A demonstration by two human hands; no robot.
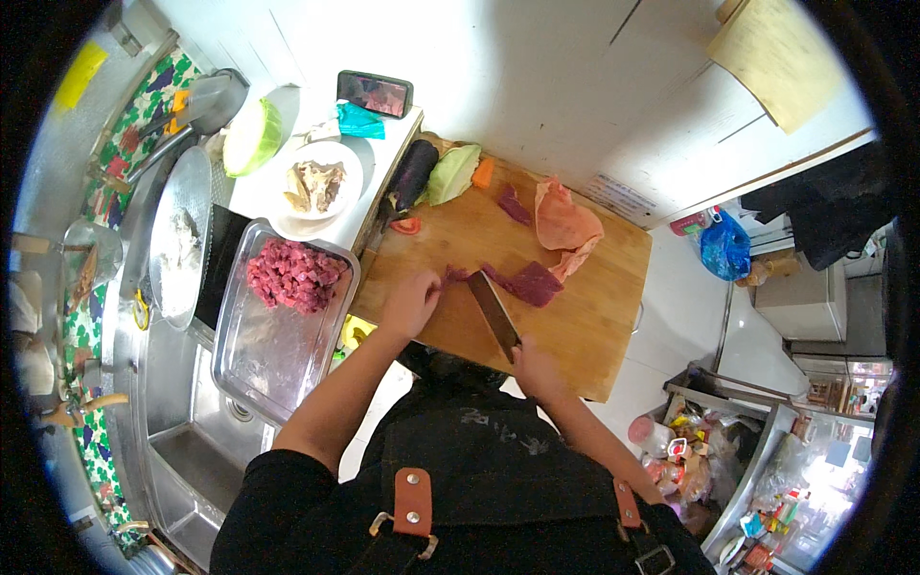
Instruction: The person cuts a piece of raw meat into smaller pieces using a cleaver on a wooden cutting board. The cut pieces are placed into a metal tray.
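My right hand (535, 366) grips the handle of a cleaver (494, 309), whose blade lies across the wooden cutting board (589, 338). The blade's far end is at a strip of dark red meat, beside a larger piece of red meat (535, 284). To the left of the blade, my left hand (415, 302) is at the board's left part, fingers curled near small meat bits (456, 273); whether it pinches anything is hidden. Farther back on the board lie a smaller red meat piece (514, 205) and a pale pink sheet of meat or skin (564, 215).
A metal tray (269, 359) with diced red meat (295, 277) stands left of the board, over the sink edge. An eggplant (415, 172), cabbage piece (453, 175) and carrot piece (483, 173) lie at the board's back left. Behind the tray is a white bowl (309, 228).
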